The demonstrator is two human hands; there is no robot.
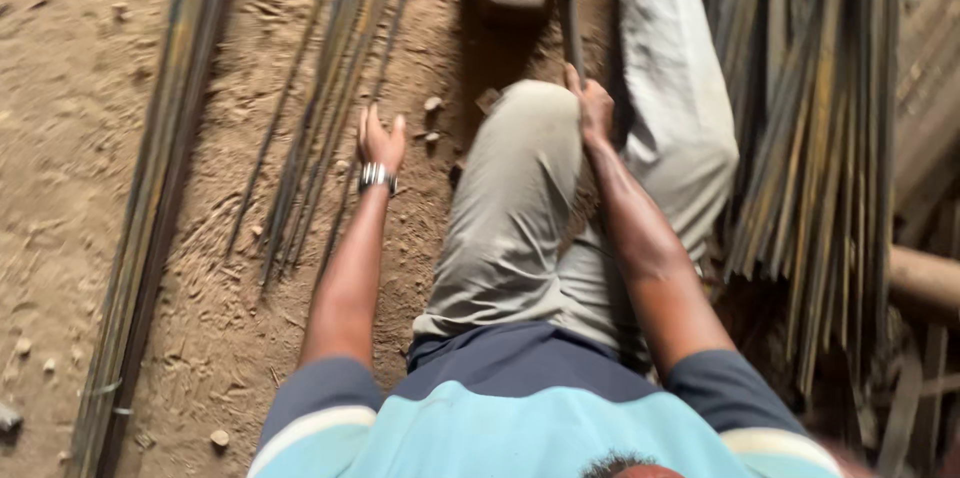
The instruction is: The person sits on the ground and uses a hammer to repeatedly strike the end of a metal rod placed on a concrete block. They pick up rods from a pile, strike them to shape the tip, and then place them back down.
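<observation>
left hand over thin rods, right hand gripping handle

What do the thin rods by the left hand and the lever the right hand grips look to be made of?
Thin rods: likely steel, dull dark grey-brown, perhaps rusty; long and straight on the dirt beside the left hand. Lever: probably metal too, matte brownish-grey; the right hand is closed on its lower end. Motion blur hides surface detail.

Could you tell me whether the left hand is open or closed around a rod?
Open: the left hand hovers flat, fingers spread, over thin rods.
</observation>
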